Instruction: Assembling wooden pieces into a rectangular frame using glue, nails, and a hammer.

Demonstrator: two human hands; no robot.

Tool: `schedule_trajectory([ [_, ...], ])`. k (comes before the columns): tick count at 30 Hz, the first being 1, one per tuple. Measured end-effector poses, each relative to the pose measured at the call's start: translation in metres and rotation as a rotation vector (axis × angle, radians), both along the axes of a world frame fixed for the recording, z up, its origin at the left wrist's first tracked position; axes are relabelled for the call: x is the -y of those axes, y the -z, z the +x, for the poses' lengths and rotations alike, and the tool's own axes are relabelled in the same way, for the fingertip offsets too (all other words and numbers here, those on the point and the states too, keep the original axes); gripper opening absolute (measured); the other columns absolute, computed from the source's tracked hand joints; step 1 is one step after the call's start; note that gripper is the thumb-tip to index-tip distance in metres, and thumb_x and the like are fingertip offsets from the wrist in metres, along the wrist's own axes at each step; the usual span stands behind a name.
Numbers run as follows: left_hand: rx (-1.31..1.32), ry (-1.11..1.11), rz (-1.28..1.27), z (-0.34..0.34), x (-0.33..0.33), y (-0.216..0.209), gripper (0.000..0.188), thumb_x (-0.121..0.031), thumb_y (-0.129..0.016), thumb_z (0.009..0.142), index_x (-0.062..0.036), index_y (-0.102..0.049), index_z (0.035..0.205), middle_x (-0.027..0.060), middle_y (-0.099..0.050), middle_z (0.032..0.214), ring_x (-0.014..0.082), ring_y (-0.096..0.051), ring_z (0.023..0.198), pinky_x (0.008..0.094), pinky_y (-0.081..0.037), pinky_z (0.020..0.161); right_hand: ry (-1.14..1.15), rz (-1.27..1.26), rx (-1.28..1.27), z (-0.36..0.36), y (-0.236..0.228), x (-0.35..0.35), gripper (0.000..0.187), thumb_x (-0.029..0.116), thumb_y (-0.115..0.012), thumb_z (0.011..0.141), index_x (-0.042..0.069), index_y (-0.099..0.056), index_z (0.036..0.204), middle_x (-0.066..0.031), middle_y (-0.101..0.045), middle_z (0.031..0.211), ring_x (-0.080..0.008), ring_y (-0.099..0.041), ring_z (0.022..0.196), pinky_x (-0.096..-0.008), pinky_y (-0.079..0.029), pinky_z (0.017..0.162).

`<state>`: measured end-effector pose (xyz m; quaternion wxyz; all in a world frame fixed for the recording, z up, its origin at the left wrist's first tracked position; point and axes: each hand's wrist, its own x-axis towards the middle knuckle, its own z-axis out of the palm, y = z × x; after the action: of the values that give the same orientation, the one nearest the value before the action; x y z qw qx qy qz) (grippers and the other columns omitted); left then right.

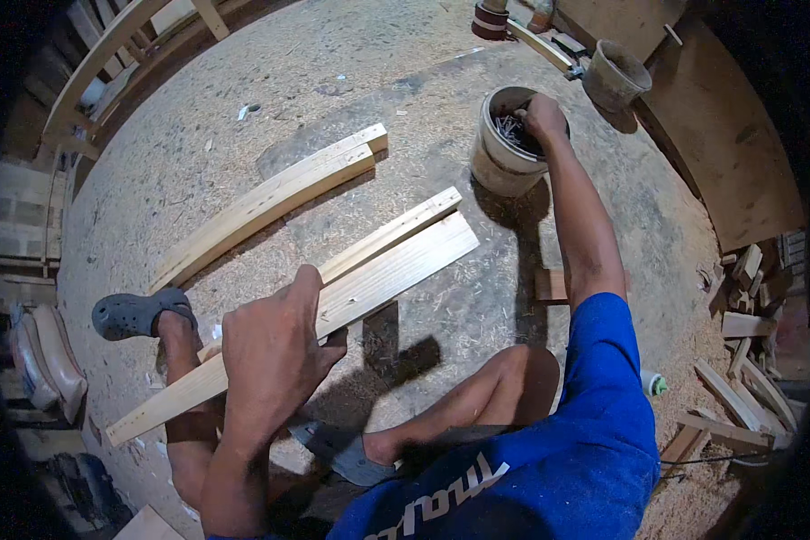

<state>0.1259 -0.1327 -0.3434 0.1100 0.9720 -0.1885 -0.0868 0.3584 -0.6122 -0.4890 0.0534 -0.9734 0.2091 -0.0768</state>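
Observation:
My left hand (274, 346) is closed around a pale wooden board (405, 270) that slants from lower left to upper right in front of me. A narrower wooden strip (396, 229) lies along the board's far side. At the upper right, my right hand (546, 117) reaches over the rim of a dirty white bucket (506, 171). Its fingers are curled down inside, and what they hold, if anything, is hidden. Loose nails (510, 130) lie in the bucket beside them.
Two joined wooden pieces (270, 202) lie on the sawdust-strewn concrete floor (333, 108). Another bucket (615, 76) stands at the far right, by leaning panels (729, 135). Wood offcuts (738, 387) are heaped at the right. A wood block (551, 285) sits beneath my right arm.

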Motion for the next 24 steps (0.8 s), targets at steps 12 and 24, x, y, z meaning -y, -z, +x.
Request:
schedule_trajectory([
  [12, 0.073, 0.008, 0.021, -0.013, -0.006, -0.008, 0.048, -0.021, -0.085, 0.07, -0.0044, -0.05, 0.097, 0.0185, -0.068, 0.077, 0.0404, -0.069, 0.075, 0.0496, -0.052, 0.066, -0.217, 0.852, 0.587, -0.029, -0.053, 0.024, 0.023, 0.018, -0.072, 0.092, -0.003, -0.073, 0.1, -0.009, -0.072, 0.084, -0.0173, -0.072, 0.075, -0.0338, -0.058, 0.066],
  [24, 0.112, 0.005, 0.016, -0.017, -0.01, -0.007, 0.052, -0.024, -0.088, 0.066, -0.0042, -0.051, 0.096, 0.0218, -0.067, 0.076, 0.0429, -0.068, 0.079, 0.0514, -0.053, 0.068, -0.589, 0.652, 0.641, -0.12, -0.165, -0.119, 0.023, 0.018, -0.079, 0.087, 0.001, -0.072, 0.1, -0.0084, -0.073, 0.084, -0.0151, -0.07, 0.07, -0.0289, -0.054, 0.064],
])
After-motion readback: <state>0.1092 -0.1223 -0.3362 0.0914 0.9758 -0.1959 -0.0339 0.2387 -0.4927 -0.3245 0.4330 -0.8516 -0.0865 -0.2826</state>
